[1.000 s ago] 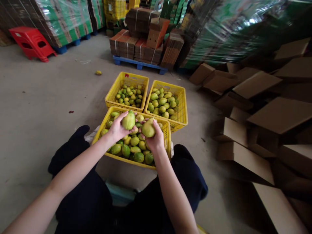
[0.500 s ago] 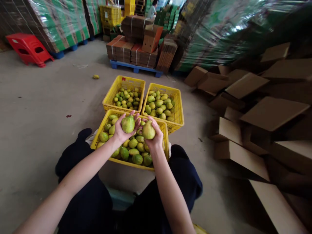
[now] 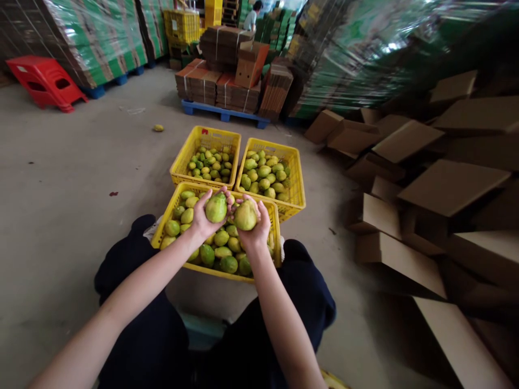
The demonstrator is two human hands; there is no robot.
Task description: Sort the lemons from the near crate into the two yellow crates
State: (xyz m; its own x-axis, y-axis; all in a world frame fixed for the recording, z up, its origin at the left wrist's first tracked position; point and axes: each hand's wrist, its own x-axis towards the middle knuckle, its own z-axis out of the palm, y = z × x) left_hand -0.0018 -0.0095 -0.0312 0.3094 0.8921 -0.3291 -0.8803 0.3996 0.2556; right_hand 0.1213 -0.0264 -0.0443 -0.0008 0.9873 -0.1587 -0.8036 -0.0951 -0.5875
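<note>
Above the near yellow crate (image 3: 178,263), my left hand (image 3: 199,220) cradles a large green-yellow lemon (image 3: 216,208), its fingers curled around the far side. Close to its right, my right hand (image 3: 258,233) grips a paler, yellower lemon (image 3: 245,215) with a narrowed top. The two hands are almost touching at the fingertips. Beneath them the near crate is filled with green and yellow lemons (image 3: 221,237), partly hidden by my hands and forearms.
Two more yellow crates of lemons, a left one (image 3: 184,175) and a right one (image 3: 299,186), stand just beyond. Cardboard boxes (image 3: 454,186) are heaped at right. A red stool (image 3: 46,84), a stray lemon (image 3: 158,128) and a blue pallet (image 3: 223,112) of flattened cartons lie farther off. Someone (image 3: 251,20) is in the background.
Both lemons have turned slightly in my hands. My left hand has shifted a little to the right, and the right-hand lemon has moved slightly left, so they sit closer.
</note>
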